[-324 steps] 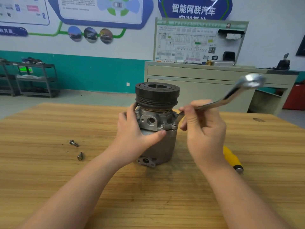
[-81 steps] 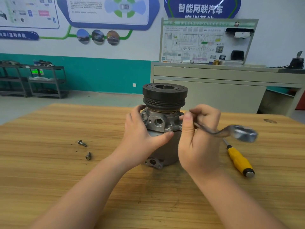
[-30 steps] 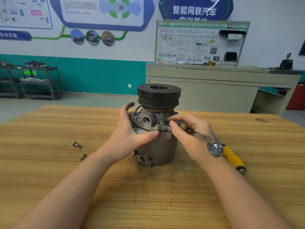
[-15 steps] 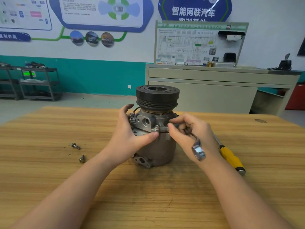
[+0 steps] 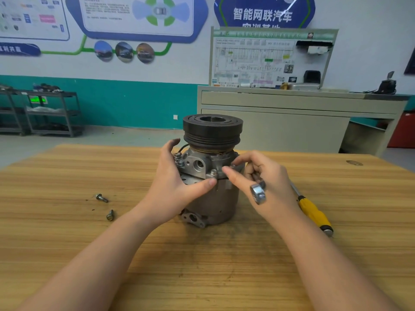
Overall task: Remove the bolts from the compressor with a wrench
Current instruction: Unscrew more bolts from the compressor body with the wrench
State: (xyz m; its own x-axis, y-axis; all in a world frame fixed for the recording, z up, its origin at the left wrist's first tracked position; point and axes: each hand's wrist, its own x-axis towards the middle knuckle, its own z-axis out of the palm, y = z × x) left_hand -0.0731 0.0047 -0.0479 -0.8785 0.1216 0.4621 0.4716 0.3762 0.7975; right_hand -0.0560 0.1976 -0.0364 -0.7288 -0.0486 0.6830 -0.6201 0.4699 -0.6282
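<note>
I have the grey cast-metal compressor [image 5: 211, 187] standing on end at the centre of the frame, on the pale wooden table [image 5: 67, 254], its black grooved pulley [image 5: 212, 129] on top. Its long axis runs vertically, pulley end pointing up, and the flange with the round port faces toward me and slightly to the frame's left.

My left hand [image 5: 177, 189] wraps the left flank of the housing, thumb pressed across the front just below the flange. My right hand [image 5: 262, 185] keeps the chrome wrench [image 5: 258, 194] tucked in its curled fingers, ring end pointing down toward me, while thumb and forefinger pinch at a bolt [image 5: 232, 165] on the flange's right side.

2 loose bolts [image 5: 105, 206] lie at the lower left of the compressor, well apart from it. A yellow-handled screwdriver [image 5: 314, 212] lies to the right, near my right wrist.

Risks, as I judge them: the pinched bolt looks small and possibly greasy, so it could slip from my fingertips and roll off. The wrench, held only loosely in the palm, could drop onto the table. If my left hand eases off, the tall compressor could rock or tip. Other bolts seem seated on the flange, so work remains
</note>
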